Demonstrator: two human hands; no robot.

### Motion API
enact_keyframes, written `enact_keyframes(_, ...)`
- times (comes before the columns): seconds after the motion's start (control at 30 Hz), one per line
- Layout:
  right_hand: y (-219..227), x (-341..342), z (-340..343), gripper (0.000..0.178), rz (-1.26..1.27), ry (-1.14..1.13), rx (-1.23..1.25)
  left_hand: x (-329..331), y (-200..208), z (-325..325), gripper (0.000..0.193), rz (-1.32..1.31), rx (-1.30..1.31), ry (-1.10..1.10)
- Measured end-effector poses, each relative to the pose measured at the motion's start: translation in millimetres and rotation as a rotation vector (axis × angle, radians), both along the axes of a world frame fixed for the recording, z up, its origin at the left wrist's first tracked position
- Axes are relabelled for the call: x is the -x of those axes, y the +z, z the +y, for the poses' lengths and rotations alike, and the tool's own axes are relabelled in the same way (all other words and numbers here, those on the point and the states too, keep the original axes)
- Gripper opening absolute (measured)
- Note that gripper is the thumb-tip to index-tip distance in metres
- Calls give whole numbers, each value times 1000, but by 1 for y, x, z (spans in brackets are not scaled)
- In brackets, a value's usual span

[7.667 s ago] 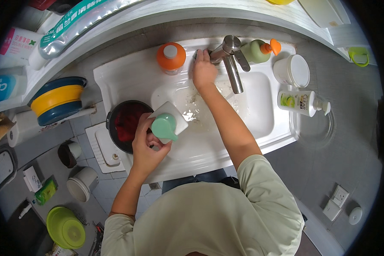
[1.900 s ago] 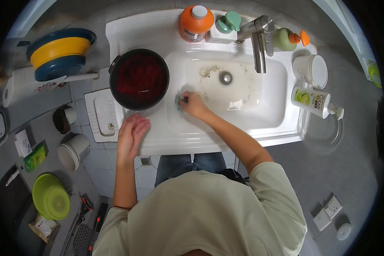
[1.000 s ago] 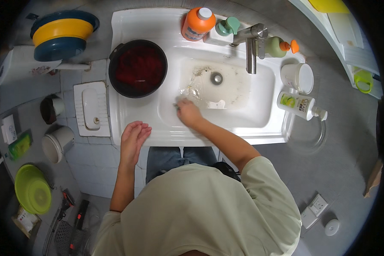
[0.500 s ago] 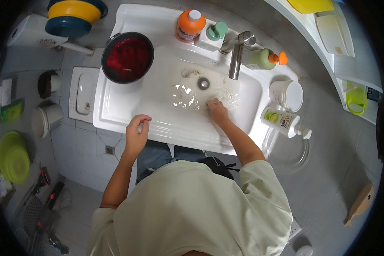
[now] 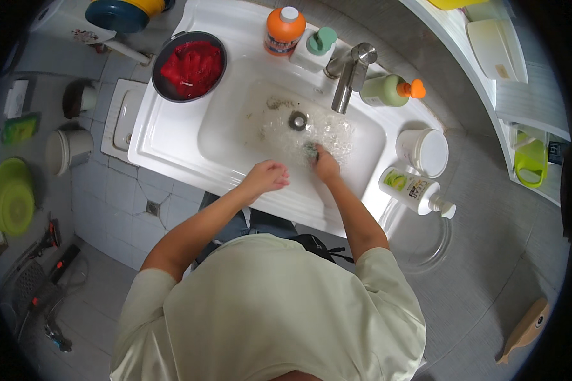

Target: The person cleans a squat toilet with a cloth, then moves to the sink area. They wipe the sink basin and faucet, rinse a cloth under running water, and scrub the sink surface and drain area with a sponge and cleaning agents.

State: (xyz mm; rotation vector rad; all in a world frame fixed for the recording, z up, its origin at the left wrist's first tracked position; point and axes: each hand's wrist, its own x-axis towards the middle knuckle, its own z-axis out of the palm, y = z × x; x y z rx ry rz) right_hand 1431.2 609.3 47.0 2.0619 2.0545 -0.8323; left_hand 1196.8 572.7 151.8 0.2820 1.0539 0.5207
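Down in the white sink (image 5: 235, 136), my right hand (image 5: 326, 166) has its fingers bent into shallow, bubbly water. At its fingertips shows a small dark greenish thing, too unclear to name. Above the sink's near edge hovers my left hand (image 5: 267, 176), loosely curled, thumb apart, holding nothing visible. The round metal drain (image 5: 298, 120) lies just beyond my right fingers, with dark specks of dirt to its left. A silver faucet (image 5: 349, 76) points over the basin from behind. On the left ledge a dark grey basin (image 5: 161, 87) holds wet red cloth (image 5: 194, 68).
An orange bottle (image 5: 285, 32), a white pump bottle with green top (image 5: 318, 47) and a green pump bottle (image 5: 386, 90) line the back rim. At right stand a white tub (image 5: 424, 152), a lying white bottle (image 5: 413, 190) and a clear round lid (image 5: 419, 244).
My left hand has moved right, over the sink's near edge. My right hand stays low in the basin; the water around it is now bubblier, and a dark thing shows at its fingertips.
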Motion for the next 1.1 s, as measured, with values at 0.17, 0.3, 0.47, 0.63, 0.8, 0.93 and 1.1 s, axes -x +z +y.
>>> enact_keyframes(0.17,78,28,-3,29,618,-140,50,-55,-40,33,30,-184,415,243)
enact_keyframes(0.3,117,64,-19,26,452,-31,-152,-79,-73,33,26,-407,389,420)
enact_keyframes(0.47,94,59,-14,24,272,146,-278,-83,-68,27,25,-412,444,573)
enact_keyframes(0.63,66,41,5,21,154,61,-239,-56,-65,35,28,257,39,286)
enact_keyframes(0.8,25,35,57,17,168,52,-228,-23,-63,22,28,399,-203,146)
enact_keyframes(0.93,6,66,80,21,158,26,-289,6,7,16,25,150,55,334)
enact_keyframes(1.1,-21,79,91,28,39,-2,-129,59,23,-7,21,356,-131,377)
